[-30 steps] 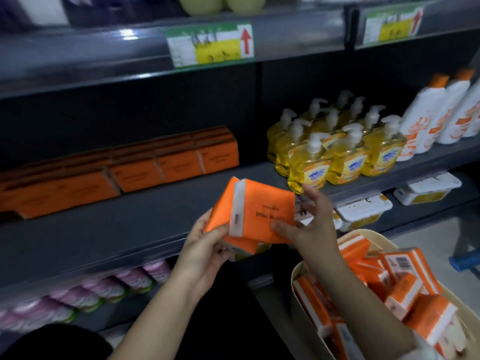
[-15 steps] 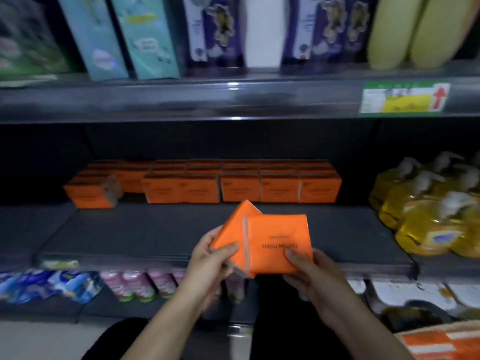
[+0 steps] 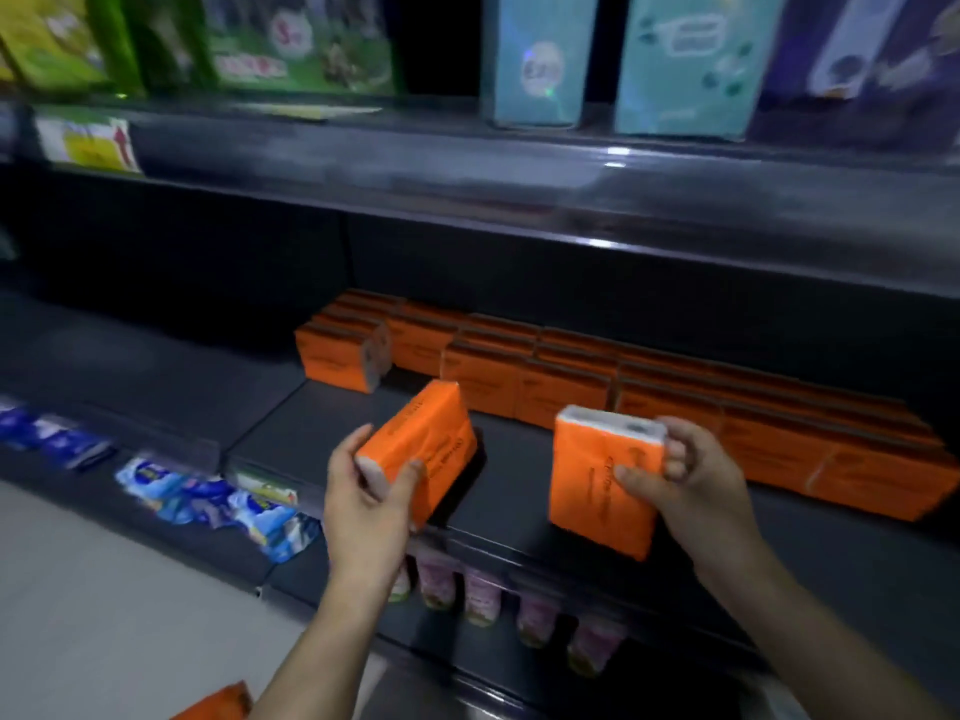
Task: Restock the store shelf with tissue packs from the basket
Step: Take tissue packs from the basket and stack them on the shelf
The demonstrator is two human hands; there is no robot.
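I hold two orange tissue packs over the front of the dark shelf point(image 3: 291, 423). My left hand point(image 3: 363, 506) grips one orange pack point(image 3: 421, 444) by its near end, the pack tilted and pointing toward the back. My right hand point(image 3: 685, 485) grips the other orange pack point(image 3: 597, 485) upright, its white end up. Behind them, rows of orange tissue packs point(image 3: 571, 376) line the back of the shelf, with one angled pack point(image 3: 337, 361) at the left end. The basket is out of view.
The upper shelf point(image 3: 519, 163) overhangs with teal boxes point(image 3: 680, 59) and green packages point(image 3: 306, 39). Below the front edge stand pink bottles point(image 3: 483, 589) and blue packets point(image 3: 208, 501). An orange corner point(image 3: 218, 704) shows at the bottom left. Bare shelf lies left of the stacked packs.
The two packs, held together in front of me before, are now apart, one in each hand, and closer to the shelf. My view has swung left and the soap bottles are gone.
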